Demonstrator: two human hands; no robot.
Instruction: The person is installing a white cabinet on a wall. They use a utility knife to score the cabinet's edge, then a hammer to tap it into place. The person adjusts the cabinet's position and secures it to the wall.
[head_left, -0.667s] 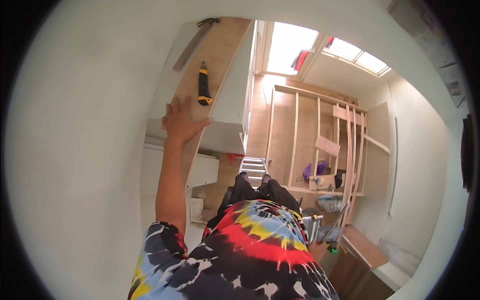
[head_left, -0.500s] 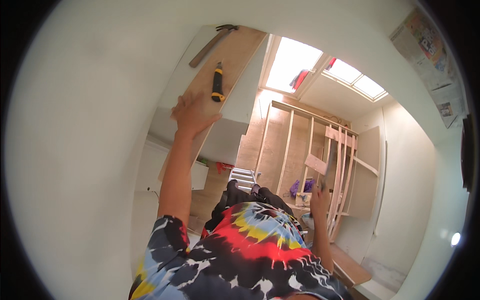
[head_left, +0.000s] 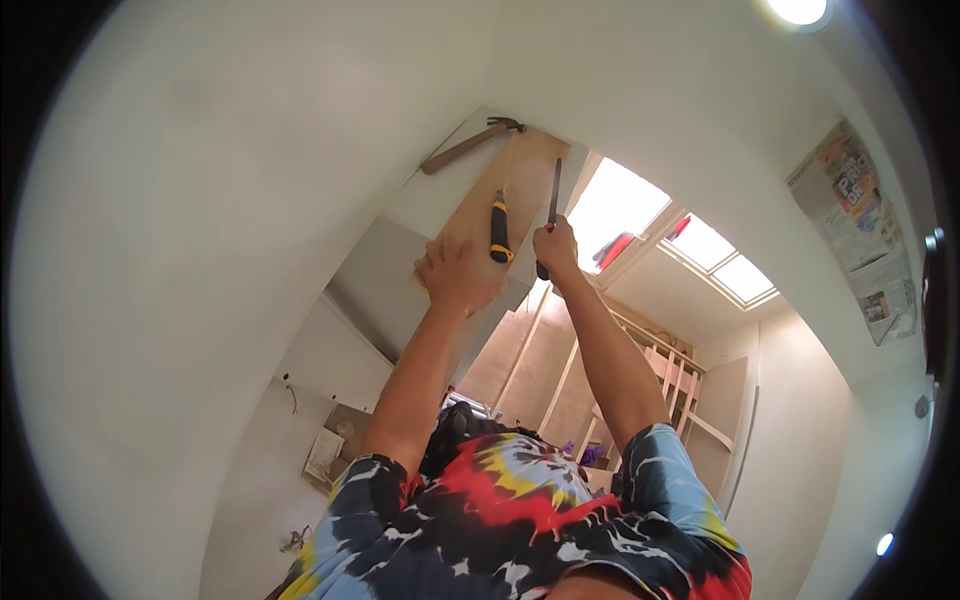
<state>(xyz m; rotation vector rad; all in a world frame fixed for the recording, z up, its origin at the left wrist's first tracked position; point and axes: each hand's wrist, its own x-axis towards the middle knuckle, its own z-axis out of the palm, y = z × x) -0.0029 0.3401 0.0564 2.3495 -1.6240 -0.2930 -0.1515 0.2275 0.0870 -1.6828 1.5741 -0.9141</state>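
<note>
A pale wooden board (head_left: 535, 165) lies along the top of a white cabinet-like surface (head_left: 425, 205). My left hand (head_left: 460, 275) rests on the board's near end, palm down with its fingers apart. In my right hand (head_left: 557, 247), closed round its dark handle, is a hand tool with a long narrow dark blade (head_left: 556, 185), held upright by the board's right edge. I cannot tell whether the blade touches the board. A black and yellow utility knife (head_left: 500, 230) lies on the board between my hands. Beyond it, a claw hammer (head_left: 465, 147) with a wooden handle lies at the far left.
Below to the right stands a timber stud frame (head_left: 560, 375) with wood pieces on it. Bright roof windows (head_left: 625, 205) open behind my right forearm. Newspaper sheets (head_left: 860, 220) are stuck to the wall at right. Part of a metal ladder (head_left: 470, 402) shows below.
My right hand has come up from low at the right to the board, bringing the narrow-bladed tool. My left hand remains on the board. The view has tilted upward.
</note>
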